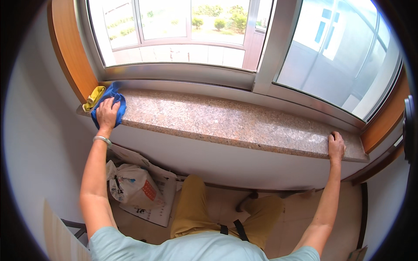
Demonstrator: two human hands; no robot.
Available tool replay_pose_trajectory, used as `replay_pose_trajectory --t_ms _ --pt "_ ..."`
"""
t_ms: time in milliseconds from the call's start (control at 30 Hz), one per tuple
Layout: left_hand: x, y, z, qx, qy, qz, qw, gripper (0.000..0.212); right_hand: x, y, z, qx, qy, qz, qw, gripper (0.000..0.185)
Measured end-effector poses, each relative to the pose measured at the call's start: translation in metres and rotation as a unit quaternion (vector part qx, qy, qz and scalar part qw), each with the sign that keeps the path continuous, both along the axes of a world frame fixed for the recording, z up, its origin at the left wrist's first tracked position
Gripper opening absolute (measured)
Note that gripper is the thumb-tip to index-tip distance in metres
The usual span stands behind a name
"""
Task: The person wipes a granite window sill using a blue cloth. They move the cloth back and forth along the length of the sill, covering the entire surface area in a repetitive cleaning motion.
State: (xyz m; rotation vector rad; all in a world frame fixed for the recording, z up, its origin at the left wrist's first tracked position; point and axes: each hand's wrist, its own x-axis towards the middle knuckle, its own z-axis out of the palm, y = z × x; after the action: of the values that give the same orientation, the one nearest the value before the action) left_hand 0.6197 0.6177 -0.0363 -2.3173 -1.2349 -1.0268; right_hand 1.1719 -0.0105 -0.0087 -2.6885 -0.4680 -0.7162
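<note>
My left hand [107, 112] presses on a blue cloth [120, 111] at the left end of a speckled granite windowsill [212, 120]. Part of the cloth hangs over the sill's front edge. A yellow cloth [94, 97] lies folded beside it, against the wooden window trim. At the sill's right end, my right hand [336, 146] rests on the front edge with its fingers curled; no object shows in it. A bangle [102, 141] is on my left wrist.
A metal-framed sliding window [183, 72] stands behind the sill, between wooden side trims [70, 49]. Below at left, a filled white plastic bag [137, 186] sits on flattened cardboard [166, 212] by the wall. My knees are under the sill.
</note>
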Motion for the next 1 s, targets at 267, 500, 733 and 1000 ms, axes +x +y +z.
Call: replay_pose_trajectory --t_ms 267,500,733,1000 --pt "0.084 -0.114 0.016 0.007 0.016 -0.120 0.993 0.042 0.001 -0.002 -0.001 -0.010 -0.002 -0.010 1.000 0.035" --pt "0.160 -0.202 0.039 -0.065 0.093 -0.246 0.963 0.056 -0.004 0.001 0.001 0.000 0.007 -0.011 1.000 0.038" --pt "0.222 -0.296 0.042 -0.049 0.077 -0.369 0.925 0.052 -0.008 0.002 0.002 0.011 0.011 -0.011 1.000 0.038" --pt "0.281 -0.397 0.025 -0.009 -0.088 -0.464 0.881 0.029 -0.006 0.000 0.000 0.016 0.008 -0.010 1.000 0.038"
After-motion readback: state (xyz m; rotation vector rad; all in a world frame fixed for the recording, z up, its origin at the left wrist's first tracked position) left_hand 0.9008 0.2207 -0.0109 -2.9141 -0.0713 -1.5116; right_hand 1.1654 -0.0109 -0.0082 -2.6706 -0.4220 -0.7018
